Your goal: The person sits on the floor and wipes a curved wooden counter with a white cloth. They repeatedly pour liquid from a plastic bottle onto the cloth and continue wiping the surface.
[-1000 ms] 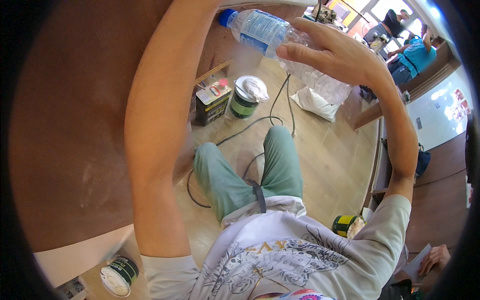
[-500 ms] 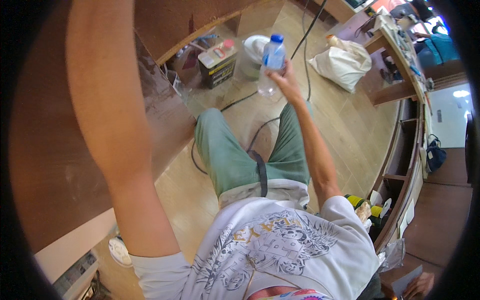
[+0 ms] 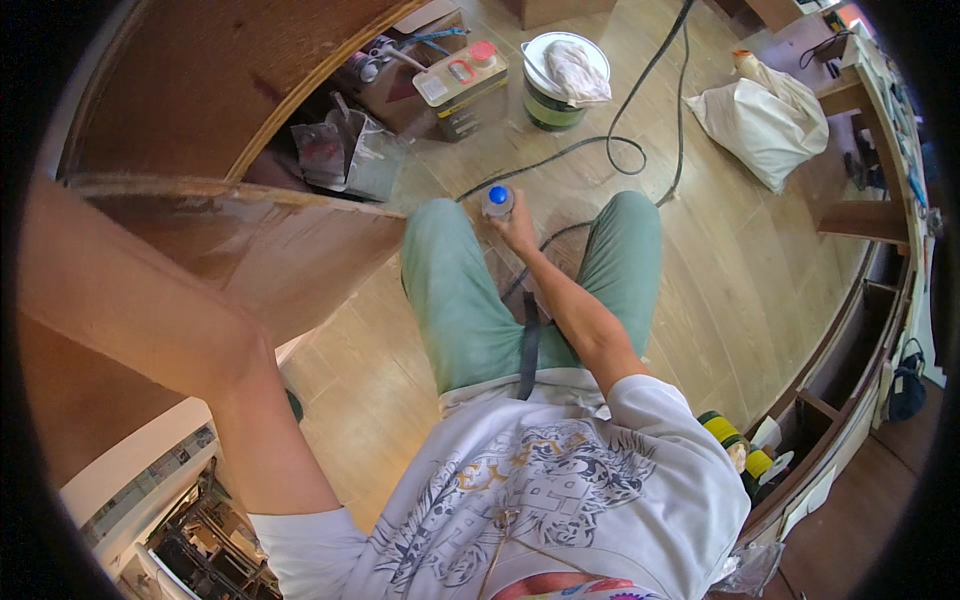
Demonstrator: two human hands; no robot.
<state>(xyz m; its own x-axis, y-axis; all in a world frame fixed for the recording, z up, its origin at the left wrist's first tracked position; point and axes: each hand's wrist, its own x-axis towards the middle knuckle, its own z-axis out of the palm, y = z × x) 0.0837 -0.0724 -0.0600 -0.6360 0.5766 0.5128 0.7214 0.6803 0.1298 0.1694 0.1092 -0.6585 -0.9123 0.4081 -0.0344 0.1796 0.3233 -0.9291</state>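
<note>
Between and slightly ahead of two bent knees (image 3: 630,225), a bottle (image 3: 494,210) is held by the right hand (image 3: 516,230), whose fingers are closed around its side; its blue cap (image 3: 498,194) is turned up toward the camera. Whether its base is touching the floor (image 3: 740,320) cannot be told. The left forearm (image 3: 140,285) is stretched toward the left rim, where the left hand is cut off by the view, so its grip cannot be told.

Behind the bottle, a black cable (image 3: 610,140) is looped and is partly hidden by the right forearm. Farther out, a metal can (image 3: 462,100) with a red cap and a lidded bucket (image 3: 553,108) are set side by side. A white sack (image 3: 765,130) is placed well to the right, and yellow-and-dark tins (image 3: 722,430) are lined up beside a low shelf (image 3: 845,375).

On the left, space is bounded by a brown panel (image 3: 285,245), its corner brought close to the left knee. Between the right knee and the shelf, a broad stretch of floor is exposed.

Clear plastic is seen in the bottle, pale smears are spread over the panel, the sack is creased, and the floor is marked by plank-like joints.
</note>
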